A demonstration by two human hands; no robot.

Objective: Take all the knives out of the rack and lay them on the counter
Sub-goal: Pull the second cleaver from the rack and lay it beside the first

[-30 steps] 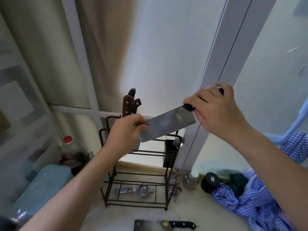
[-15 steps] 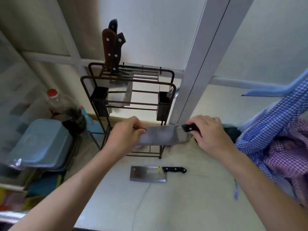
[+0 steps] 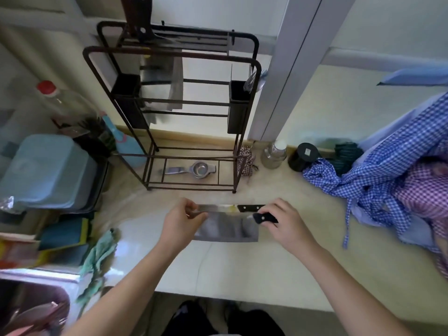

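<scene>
I hold a broad steel cleaver [image 3: 226, 229] flat and low over the pale counter [image 3: 242, 267], in front of the dark wire rack [image 3: 169, 59]. My right hand [image 3: 283, 221] grips its black handle; my left hand [image 3: 180, 220] pinches the far end of the blade. Just behind it another cleaver [image 3: 218, 208] with a black handle lies on the counter, partly covered by the held blade. Knives with brown and black handles [image 3: 138, 18] still stand in the rack's top left slots, their blades hanging below.
A metal strainer [image 3: 194, 169] lies on the rack's bottom shelf. A jar [image 3: 274, 154] and a black can [image 3: 304, 156] stand right of the rack. Blue checked cloth [image 3: 378, 180] is heaped at the right. A blue tub [image 3: 46, 170], a bottle [image 3: 60, 100] and a green rag [image 3: 97, 258] crowd the left.
Both hands have carried the cleaver down from in front of the rack to just above the counter, in front of the cleaver lying there. The view has tilted downward.
</scene>
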